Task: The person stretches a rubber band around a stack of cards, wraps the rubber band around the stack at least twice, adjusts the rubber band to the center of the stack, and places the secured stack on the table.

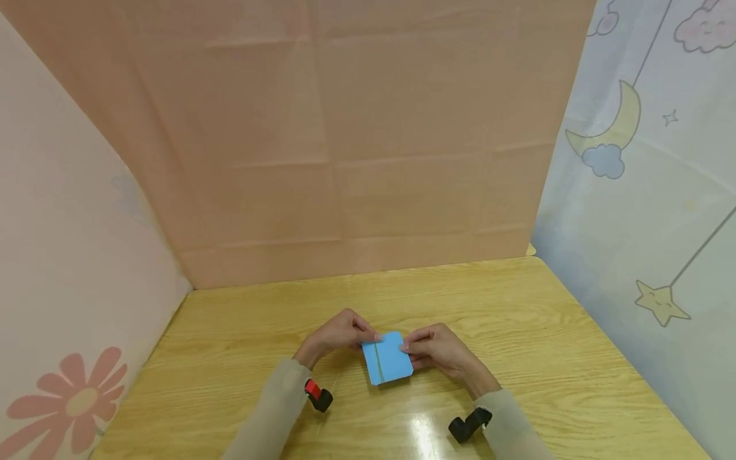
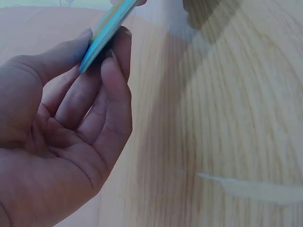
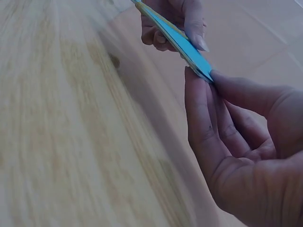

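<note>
A thin stack of blue square cards with rounded corners is held up over the table between both hands. Around it, near its left side, runs a yellowish elastic band. My left hand pinches the upper left part, thumb on the blue face and fingers behind. On the opposite edge, my right hand pinches the stack between thumb and fingers. Seen nearly edge-on in the left wrist view, the card stack shows thin layers. The right wrist view shows the cards tilted; their back face is mostly hidden.
Beneath the hands is a wood-grain table, with a bright light reflection near its front. A plain peach-coloured cloth hangs at the back. Printed cloths flank the table, one with a flower, the other with a moon.
</note>
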A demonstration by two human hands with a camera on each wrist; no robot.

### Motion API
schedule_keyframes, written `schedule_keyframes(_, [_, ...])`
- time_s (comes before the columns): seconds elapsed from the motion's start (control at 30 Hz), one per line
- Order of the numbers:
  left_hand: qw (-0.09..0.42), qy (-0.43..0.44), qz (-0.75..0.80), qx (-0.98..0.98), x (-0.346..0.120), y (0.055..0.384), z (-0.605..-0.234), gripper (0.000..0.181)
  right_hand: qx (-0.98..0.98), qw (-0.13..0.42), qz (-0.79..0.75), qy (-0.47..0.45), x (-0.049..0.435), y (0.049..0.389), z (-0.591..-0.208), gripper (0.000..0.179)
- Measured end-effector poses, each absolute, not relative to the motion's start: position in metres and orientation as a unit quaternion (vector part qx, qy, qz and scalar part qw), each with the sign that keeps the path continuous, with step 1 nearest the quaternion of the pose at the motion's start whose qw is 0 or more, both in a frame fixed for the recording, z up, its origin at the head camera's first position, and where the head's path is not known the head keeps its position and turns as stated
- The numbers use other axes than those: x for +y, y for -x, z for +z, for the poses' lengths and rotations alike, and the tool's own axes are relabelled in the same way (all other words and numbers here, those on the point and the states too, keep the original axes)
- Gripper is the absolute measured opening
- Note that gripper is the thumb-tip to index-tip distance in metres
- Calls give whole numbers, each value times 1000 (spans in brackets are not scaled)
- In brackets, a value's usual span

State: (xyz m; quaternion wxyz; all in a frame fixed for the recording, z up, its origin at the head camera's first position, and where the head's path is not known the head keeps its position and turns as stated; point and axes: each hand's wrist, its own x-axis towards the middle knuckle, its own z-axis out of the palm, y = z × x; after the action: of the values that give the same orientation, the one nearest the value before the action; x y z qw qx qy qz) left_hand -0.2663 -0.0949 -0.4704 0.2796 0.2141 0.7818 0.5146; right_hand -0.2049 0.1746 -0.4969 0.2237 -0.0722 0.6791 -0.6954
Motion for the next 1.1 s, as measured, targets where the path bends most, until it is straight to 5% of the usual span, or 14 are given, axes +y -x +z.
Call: schedule_keyframes(1.1, [314, -218, 526, 760, -98, 262, -471, 21, 672, 242, -697, 66, 179, 203, -497, 13])
